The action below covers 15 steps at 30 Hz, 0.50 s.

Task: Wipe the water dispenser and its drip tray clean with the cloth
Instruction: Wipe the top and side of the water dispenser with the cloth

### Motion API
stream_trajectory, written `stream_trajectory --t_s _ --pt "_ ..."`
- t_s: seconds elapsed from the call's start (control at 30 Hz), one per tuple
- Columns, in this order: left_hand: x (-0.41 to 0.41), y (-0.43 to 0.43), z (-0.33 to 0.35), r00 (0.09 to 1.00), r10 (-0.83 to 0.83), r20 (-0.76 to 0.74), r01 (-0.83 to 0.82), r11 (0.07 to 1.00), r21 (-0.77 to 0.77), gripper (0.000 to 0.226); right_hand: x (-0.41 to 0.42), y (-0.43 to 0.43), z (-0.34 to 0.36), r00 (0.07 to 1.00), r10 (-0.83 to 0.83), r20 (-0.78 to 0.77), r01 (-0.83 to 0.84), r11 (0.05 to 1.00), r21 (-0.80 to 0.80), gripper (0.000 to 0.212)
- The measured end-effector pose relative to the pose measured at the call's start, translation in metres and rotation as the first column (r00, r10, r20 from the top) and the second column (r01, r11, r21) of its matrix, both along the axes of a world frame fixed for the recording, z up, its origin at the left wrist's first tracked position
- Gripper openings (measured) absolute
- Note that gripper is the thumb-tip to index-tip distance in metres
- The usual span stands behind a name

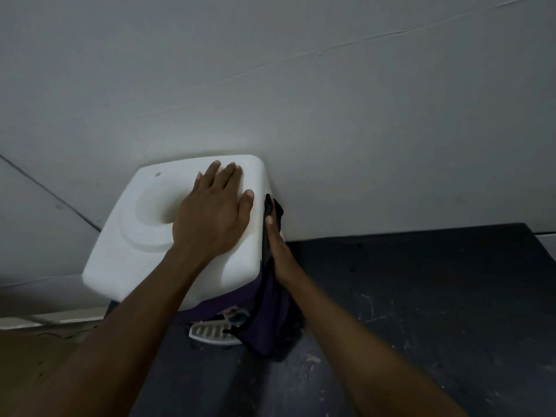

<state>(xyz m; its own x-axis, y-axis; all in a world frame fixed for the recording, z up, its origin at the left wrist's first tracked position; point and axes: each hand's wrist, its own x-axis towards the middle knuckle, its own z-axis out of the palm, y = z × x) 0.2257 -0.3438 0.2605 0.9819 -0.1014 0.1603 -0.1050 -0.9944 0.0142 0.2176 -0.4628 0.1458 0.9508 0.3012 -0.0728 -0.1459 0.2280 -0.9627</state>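
Centre-left on the worktop [421, 296], left hand [213, 212] is lying flat, fingers straight, steadying the dispenser [144, 236] while right hand [278, 251] is pressing the cloth [267, 311] flat-fingered against its right side, drip tray [210, 334] below likely still waiting.

My feed is dim and flat, grey overall. The dispenser [144, 236] top glows brightest, nearly washed out. Forearms [105, 356] near the bottom edge are soft; wall [301, 70] lines bow from lens distortion.
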Motion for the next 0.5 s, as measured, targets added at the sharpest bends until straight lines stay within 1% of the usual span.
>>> stream_trajectory --t_s 0.13,0.2,0.3,0.33,0.5 --pt "0.0 -0.001 0.001 1.0 0.003 0.006 -0.003 1.0 0.003 0.06 0.037 0.0 0.01 0.998 -0.024 -0.061 0.023 1.0 -0.018 0.058" --pt "-0.001 -0.001 0.001 1.0 0.004 0.006 -0.004 1.0 0.002 0.059 0.038 0.001 0.011 0.999 -0.031 -0.015 0.031 0.999 -0.013 0.057" --pt "-0.001 -0.001 0.001 1.0 0.001 0.009 -0.001 1.0 -0.002 0.058 0.021 0.003 -0.001 0.995 -0.058 0.083 0.055 0.998 0.035 0.054" --pt "0.0 -0.001 0.0 1.0 0.002 0.009 -0.002 1.0 0.001 0.058 0.019 0.004 -0.005 0.994 -0.06 0.091 0.057 0.998 0.038 0.053" --pt "-0.001 -0.002 0.002 1.0 0.005 -0.001 -0.005 1.0 0.021 0.059 0.038 0.001 -0.005 0.995 -0.095 0.015 0.096 0.995 -0.04 0.052"
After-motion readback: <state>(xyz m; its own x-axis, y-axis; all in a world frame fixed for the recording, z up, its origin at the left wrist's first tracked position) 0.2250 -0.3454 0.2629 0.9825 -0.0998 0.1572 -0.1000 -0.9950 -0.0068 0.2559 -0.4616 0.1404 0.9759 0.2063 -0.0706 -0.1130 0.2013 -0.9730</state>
